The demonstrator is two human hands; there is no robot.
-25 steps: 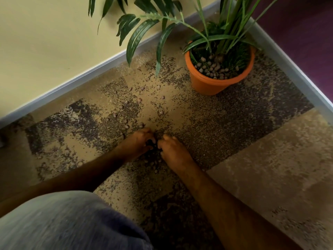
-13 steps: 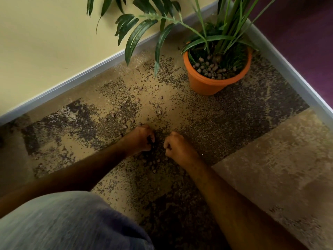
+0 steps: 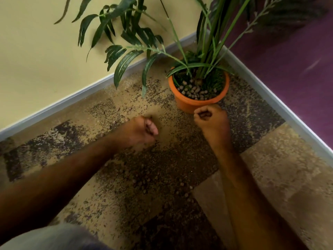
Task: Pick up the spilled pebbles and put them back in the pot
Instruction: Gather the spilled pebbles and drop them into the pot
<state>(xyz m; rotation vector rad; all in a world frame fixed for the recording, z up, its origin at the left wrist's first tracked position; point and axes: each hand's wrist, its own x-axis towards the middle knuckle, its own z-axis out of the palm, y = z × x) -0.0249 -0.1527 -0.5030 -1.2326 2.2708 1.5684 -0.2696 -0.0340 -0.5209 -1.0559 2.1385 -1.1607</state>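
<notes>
An orange pot [image 3: 186, 105] with a green palm stands in the corner, with brown pebbles [image 3: 193, 91] on its soil. More pebbles [image 3: 142, 182] lie spilled over the patterned carpet, some near the wall [image 3: 119, 109]. My right hand [image 3: 211, 120] is a closed fist held just in front of the pot's near rim. Left of the pot, my left hand [image 3: 140, 131] is also a closed fist, raised above the carpet. Both fists closed over pebbles gathered from the floor, and the fingers hide most of them.
Long palm leaves [image 3: 126, 58] hang over the carpet left of the pot. A grey skirting board [image 3: 54, 105] runs along the yellow wall, and another [image 3: 270, 94] along the purple wall on the right. My grey-clad knee [image 3: 54, 237] fills the bottom left.
Both hands closed over pebbles on the carpet, then lifted as fists. The right fist moved up to the pot's front rim; the left moved forward and left. The view moved closer to the pot.
</notes>
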